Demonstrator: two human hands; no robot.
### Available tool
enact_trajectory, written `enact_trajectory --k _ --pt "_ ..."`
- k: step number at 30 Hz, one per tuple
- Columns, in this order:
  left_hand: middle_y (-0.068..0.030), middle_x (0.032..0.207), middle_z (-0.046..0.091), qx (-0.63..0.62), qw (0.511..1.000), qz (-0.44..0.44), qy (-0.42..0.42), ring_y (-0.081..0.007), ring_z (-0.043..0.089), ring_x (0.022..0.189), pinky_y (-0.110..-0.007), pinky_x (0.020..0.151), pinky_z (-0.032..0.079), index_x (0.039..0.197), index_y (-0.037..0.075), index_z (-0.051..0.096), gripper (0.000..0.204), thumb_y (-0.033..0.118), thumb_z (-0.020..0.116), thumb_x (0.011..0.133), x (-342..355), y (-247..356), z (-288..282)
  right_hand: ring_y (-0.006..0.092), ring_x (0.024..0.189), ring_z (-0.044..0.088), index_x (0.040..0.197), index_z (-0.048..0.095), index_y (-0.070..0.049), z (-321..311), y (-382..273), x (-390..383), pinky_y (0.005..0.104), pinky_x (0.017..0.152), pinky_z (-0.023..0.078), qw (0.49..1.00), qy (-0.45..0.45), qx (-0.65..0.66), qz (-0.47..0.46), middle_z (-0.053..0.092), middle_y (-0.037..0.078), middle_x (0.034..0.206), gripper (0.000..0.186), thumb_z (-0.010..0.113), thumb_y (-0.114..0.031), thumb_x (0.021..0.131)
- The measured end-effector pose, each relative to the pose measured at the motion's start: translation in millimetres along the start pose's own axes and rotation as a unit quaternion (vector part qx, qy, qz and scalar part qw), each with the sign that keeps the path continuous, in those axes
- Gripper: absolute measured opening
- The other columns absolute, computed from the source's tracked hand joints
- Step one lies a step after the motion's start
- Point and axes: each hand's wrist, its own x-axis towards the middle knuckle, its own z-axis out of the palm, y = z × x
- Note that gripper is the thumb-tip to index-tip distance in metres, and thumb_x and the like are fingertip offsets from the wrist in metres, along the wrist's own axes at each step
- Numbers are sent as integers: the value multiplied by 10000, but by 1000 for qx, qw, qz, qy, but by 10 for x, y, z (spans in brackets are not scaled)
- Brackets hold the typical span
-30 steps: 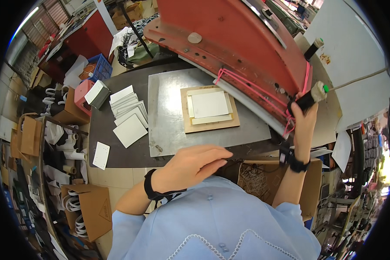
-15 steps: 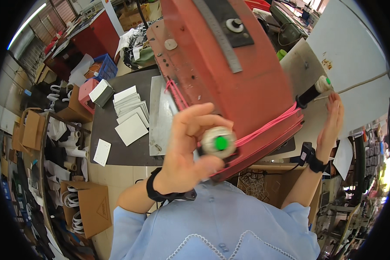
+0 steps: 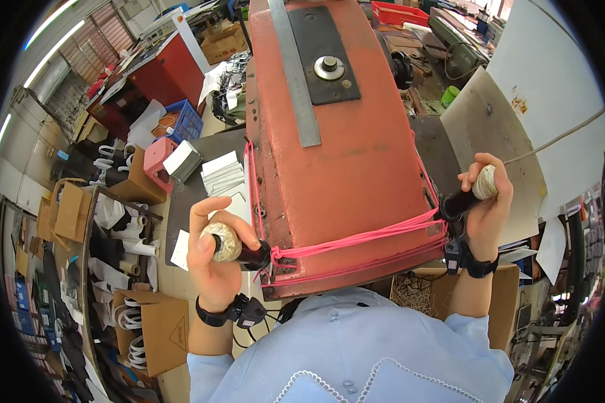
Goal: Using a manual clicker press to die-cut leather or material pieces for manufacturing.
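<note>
A large red machine arm point(image 3: 356, 181) fills the middle, with a black handle at each front corner. The fingers of my left hand point(image 3: 218, 279) curl round the left handle point(image 3: 223, 243), whose end is wrapped in pale cord or tape. At the other corner my right hand point(image 3: 487, 218) is closed round the right handle point(image 3: 485, 183), its pale wrapped end showing between the fingers. Pink cord point(image 3: 363, 236) runs in several strands across the front of the arm between the handles. A steel ruler point(image 3: 294, 80) and a black plate with a dial point(image 3: 329, 67) are on top.
White cards point(image 3: 223, 171) lie in a fanned stack on the dark table left of the arm. A pink stool point(image 3: 158, 161) and a blue crate point(image 3: 189, 121) stand behind them. Cardboard boxes point(image 3: 158, 336) are at lower left. A bent grey sheet point(image 3: 494, 134) rises at right.
The machine arm has swung to the left, covering part of the table. My left hand moved left with its handle. My right hand, flat beside its handle before, is now closed round it.
</note>
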Motion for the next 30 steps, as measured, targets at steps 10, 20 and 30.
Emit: enact_trajectory --k 10,20,30 --pt "-96 683 520 -14 1000 -6 -17 -179 505 602 -312 590 423 967 12 517 402 411 477 926 -93 -278 -95 172 684 530 964 573 3 -70 196 -107 343 814 464 999 13 1 36 550 83 737 389 502 -379 944" --pt "-90 725 501 -6 999 18 -29 -178 509 661 -307 650 413 988 12 490 650 657 419 940 -80 -176 31 172 682 520 966 566 3 -126 179 11 357 840 454 1000 -9 -18 7 528 71 722 391 446 -368 974" --pt "-86 1102 535 -1 966 11 -258 -174 553 991 -304 887 443 1354 19 380 723 270 786 812 -66 -308 671 228 1071 580 1253 570 49 -781 156 637 365 1037 385 984 117 -128 -41 631 156 1111 472 455 -352 1033"
